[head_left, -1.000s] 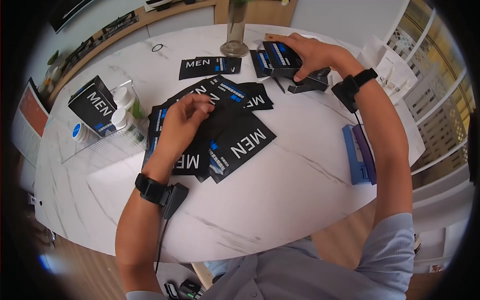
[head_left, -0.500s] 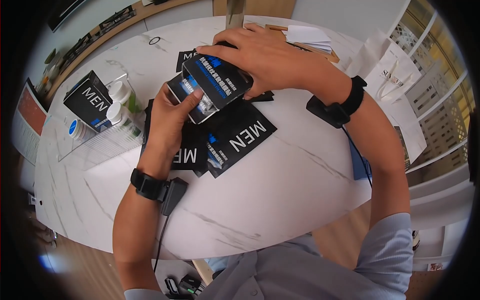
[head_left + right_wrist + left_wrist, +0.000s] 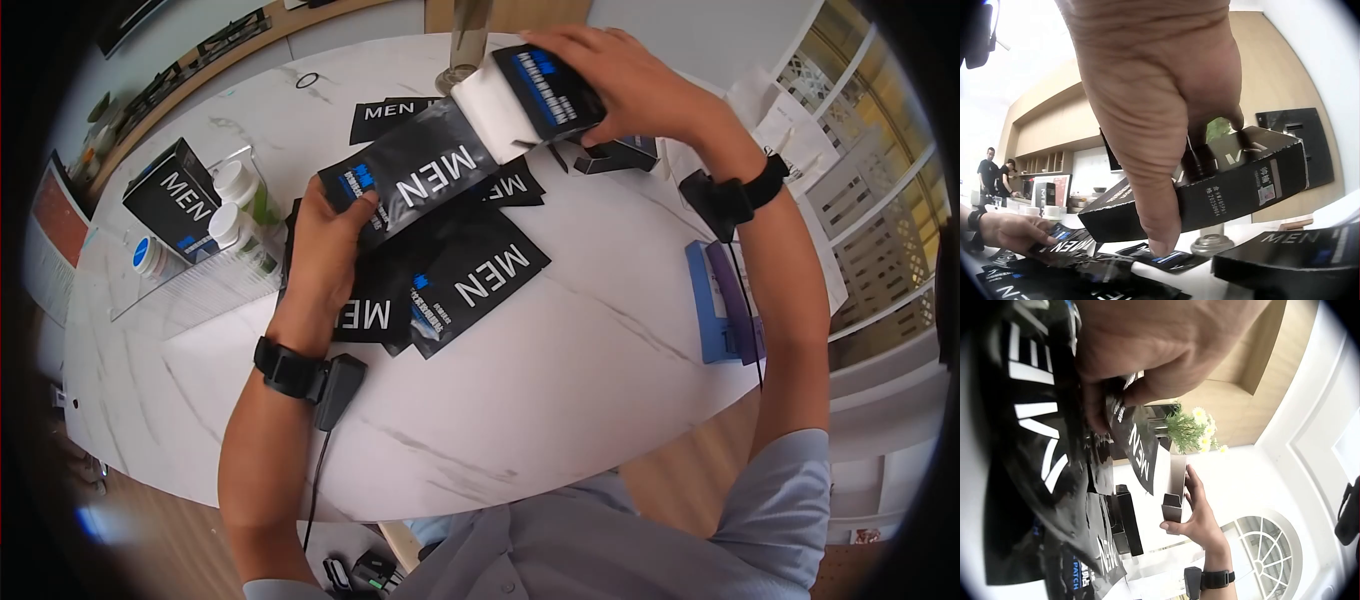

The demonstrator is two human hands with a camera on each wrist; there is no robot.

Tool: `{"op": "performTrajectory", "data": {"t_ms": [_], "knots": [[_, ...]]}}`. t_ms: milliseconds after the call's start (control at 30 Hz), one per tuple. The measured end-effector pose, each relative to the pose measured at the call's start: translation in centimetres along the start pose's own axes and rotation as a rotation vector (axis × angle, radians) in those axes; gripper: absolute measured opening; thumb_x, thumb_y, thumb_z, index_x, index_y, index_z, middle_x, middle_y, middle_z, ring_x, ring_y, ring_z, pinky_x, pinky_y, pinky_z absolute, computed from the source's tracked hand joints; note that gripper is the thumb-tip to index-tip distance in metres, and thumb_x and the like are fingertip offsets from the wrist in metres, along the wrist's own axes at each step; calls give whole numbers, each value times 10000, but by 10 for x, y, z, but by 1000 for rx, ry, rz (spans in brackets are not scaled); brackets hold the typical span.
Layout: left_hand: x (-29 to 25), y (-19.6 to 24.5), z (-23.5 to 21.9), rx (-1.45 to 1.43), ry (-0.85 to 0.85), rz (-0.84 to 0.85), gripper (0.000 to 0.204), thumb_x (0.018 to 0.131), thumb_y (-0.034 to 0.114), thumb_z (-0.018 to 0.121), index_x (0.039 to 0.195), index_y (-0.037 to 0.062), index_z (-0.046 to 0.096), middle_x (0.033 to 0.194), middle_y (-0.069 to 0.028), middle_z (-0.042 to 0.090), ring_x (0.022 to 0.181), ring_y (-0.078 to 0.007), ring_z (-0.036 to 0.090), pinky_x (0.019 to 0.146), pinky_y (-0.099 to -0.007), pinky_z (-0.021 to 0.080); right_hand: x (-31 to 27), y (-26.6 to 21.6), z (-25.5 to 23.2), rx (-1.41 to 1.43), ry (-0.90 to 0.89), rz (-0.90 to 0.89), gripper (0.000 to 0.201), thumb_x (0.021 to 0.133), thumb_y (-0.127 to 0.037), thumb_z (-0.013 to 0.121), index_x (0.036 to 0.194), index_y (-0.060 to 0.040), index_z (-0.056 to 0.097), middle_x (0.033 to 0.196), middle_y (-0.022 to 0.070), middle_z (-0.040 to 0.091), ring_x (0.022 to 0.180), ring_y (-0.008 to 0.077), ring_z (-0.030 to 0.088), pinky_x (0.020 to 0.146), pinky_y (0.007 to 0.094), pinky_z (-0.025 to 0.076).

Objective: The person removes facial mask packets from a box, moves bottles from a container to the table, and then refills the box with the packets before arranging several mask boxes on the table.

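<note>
My left hand (image 3: 340, 215) pinches one end of a black "MEN" sachet (image 3: 415, 178) above the table. The sachet's other end reaches the open white flap of a black and blue box (image 3: 548, 92), which my right hand (image 3: 610, 75) grips from above. In the left wrist view the sachet (image 3: 1141, 450) hangs from my fingers, with the right hand (image 3: 1200, 515) and the box (image 3: 1172, 487) beyond. The right wrist view has my thumb and fingers wrapped around the box (image 3: 1235, 181), and the left hand (image 3: 1010, 230) low on the left.
Several loose black "MEN" sachets (image 3: 470, 280) lie on the white marble table (image 3: 560, 400). At the left are an upright black box (image 3: 180, 200) and white bottles (image 3: 235, 185). A second black box (image 3: 615, 155) lies far right, a blue and purple box (image 3: 722, 300) at the right edge, a vase (image 3: 455, 55) at the back.
The right hand brought a box from the far pile to the left hand, then drew it back up and right. A sachet now stretches between the left hand and the box's open end.
</note>
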State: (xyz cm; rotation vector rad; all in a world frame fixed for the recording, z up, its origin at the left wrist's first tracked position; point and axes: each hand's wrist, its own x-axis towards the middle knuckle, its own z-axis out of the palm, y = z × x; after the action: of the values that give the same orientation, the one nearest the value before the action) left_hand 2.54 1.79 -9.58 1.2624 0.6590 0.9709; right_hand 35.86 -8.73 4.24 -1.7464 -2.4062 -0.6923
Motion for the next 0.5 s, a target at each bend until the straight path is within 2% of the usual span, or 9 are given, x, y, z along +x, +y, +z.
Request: {"op": "performTrajectory", "data": {"t_ms": [33, 167, 267, 367, 500], "knots": [[1, -3, -2, -1, 3, 0, 433, 954, 6, 655, 1349, -31, 484, 1197, -123, 665, 1053, -198, 675, 961, -342, 551, -6, 12, -2, -10, 2, 11, 1193, 554, -102, 941, 1583, -223, 350, 1491, 110, 509, 1357, 337, 511, 1173, 488, 372], [-3, 1, 4, 34, 24, 33, 607, 943, -6, 664, 1475, -32, 373, 1253, -157, 637, 1093, -213, 664, 981, -346, 553, -26, 29, -18, 301, -133, 218, 1260, 517, 38, 909, 1598, -208, 311, 1545, 76, 446, 1404, 324, 465, 1245, 418, 374], [-8, 8, 12, 89, 38, 84, 699, 910, -44, 677, 1510, -22, 319, 1230, -175, 634, 1066, -209, 674, 926, -316, 561, -40, 40, -11, 366, -188, 286, 1265, 520, 30, 913, 1603, -208, 303, 1566, 68, 425, 1425, 317, 446, 1251, 426, 365], [-12, 10, 15, 49, -5, 130, 746, 895, -44, 698, 1528, -1, 305, 1247, -177, 633, 1083, -205, 666, 934, -313, 561, -45, 49, -2, 408, -243, 316, 1255, 542, -19, 929, 1608, -200, 292, 1569, 81, 427, 1420, 326, 455, 1220, 421, 393], [-12, 13, 16, 181, -20, 115, 709, 882, -17, 727, 1498, 4, 377, 1269, -171, 627, 1096, -206, 656, 942, -319, 559, -42, 51, 6, 416, -360, 375, 1255, 556, -86, 943, 1613, -194, 276, 1573, 105, 426, 1414, 333, 464, 1183, 414, 420]]}}
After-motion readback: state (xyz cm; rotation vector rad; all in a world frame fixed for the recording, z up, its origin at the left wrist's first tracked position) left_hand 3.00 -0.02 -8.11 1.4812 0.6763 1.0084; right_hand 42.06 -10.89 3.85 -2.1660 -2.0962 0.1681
